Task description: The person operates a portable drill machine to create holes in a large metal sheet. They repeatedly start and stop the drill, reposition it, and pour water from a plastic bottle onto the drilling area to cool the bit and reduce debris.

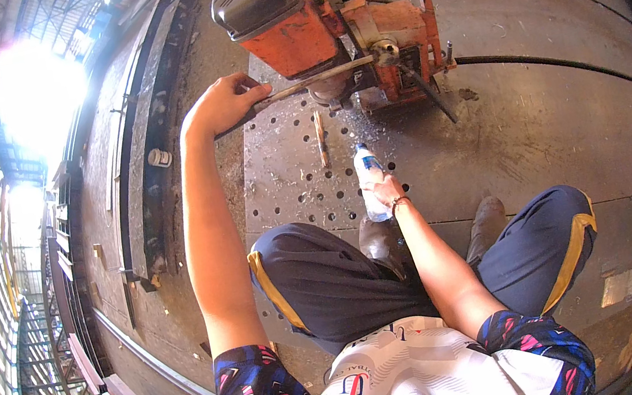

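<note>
left hand (222, 105) grasps the lever (316, 79) of an orange machine (291, 46), upper centre; right hand (386, 190) clasps a clear bottle (365, 165) mid-frame.

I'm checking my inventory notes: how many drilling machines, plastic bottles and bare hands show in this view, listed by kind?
Orange drilling machine: 1
Plastic bottle: 1
Bare hands: 2 (left hand, right hand)
Total: 4

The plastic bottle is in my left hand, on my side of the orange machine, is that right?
Not quite. The head view shows the plastic bottle in your right hand; your left hand is at the machine's long lever. The bottle is indeed on your side of the orange machine.
</note>
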The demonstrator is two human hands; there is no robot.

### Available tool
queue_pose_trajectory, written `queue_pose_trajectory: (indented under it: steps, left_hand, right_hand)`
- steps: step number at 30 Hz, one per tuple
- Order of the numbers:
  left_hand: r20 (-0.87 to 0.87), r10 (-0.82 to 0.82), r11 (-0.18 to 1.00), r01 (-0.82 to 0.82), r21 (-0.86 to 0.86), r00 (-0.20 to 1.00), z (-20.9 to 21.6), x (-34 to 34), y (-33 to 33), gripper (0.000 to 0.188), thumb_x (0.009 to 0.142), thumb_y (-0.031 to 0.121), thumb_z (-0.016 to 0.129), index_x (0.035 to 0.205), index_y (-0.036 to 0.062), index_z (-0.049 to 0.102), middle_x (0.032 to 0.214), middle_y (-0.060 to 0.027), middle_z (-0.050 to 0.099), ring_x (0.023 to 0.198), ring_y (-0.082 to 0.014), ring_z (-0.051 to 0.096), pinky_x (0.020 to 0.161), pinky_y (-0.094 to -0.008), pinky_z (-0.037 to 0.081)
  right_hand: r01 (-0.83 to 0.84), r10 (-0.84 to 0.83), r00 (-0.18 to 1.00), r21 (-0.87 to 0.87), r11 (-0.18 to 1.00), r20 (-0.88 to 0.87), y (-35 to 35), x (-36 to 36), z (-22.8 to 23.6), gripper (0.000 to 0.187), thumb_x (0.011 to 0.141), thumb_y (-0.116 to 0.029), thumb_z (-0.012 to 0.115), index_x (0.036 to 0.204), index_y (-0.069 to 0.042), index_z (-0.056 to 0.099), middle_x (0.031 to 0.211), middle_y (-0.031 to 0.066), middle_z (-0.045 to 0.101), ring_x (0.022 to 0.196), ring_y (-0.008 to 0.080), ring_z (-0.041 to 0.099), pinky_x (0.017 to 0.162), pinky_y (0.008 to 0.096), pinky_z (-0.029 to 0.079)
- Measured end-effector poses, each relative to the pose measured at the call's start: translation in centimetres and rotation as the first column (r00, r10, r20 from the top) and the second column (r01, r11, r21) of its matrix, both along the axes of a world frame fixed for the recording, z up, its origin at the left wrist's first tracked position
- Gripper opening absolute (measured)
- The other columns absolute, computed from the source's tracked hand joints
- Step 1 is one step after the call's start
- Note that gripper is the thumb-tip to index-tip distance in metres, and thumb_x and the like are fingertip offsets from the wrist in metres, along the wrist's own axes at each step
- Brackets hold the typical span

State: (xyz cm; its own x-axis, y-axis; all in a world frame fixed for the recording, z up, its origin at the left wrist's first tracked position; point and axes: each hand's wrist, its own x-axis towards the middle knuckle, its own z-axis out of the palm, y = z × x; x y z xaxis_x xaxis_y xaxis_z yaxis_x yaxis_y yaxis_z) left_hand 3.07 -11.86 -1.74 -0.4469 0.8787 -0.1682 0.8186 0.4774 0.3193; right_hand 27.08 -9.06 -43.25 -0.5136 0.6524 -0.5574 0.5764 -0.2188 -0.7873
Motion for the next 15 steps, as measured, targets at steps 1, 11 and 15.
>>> queue_pose_trajectory:
  steps: [1, 11, 15]
  left_hand:
    - [-0.019, 0.000, 1.000, 0.000, -0.003, 1.000, 0.1, 0.2, 0.1, 0.052, 0.085, 0.052, 0.068, 0.107, 0.0048, 0.073, 0.098, -0.0167, 0.074, 0.089, -0.0265, 0.072, 0.084, -0.0362, 0.052]
    - [-0.011, 0.025, 0.999, -0.026, -0.022, 1.000, 0.1, 0.3, -0.1, 0.052, 0.085, 0.052, 0.068, 0.107, 0.0048, 0.074, 0.098, -0.0167, 0.074, 0.090, -0.0275, 0.072, 0.085, -0.0368, 0.052]
    - [-0.011, 0.022, 1.000, -0.022, -0.017, 1.000, 0.0, 0.2, -0.1, 0.053, 0.085, 0.052, 0.068, 0.107, 0.0046, 0.074, 0.098, -0.0170, 0.074, 0.090, -0.0282, 0.072, 0.085, -0.0370, 0.052]
  right_hand:
    - [0.001, -0.001, 1.000, -0.002, 1.000, 0.005, 0.0, 0.0, -0.1, 0.064, 0.069, -0.045, 0.080, 0.104, 0.008, 0.071, 0.110, 0.0307, 0.068, 0.106, 0.0403, 0.068, 0.089, 0.0428, 0.054]
    - [-0.028, 0.028, 0.998, -0.001, 1.000, 0.052, 0.3, 0.3, 1.3, 0.066, 0.068, -0.045, 0.080, 0.105, 0.009, 0.069, 0.111, 0.0311, 0.067, 0.106, 0.0407, 0.068, 0.089, 0.0430, 0.054]
    - [-0.031, 0.030, 0.997, 0.016, 0.999, 0.076, 0.2, 0.5, 2.1, 0.068, 0.069, -0.046, 0.080, 0.108, 0.008, 0.069, 0.114, 0.0314, 0.066, 0.109, 0.0402, 0.067, 0.091, 0.0426, 0.053]
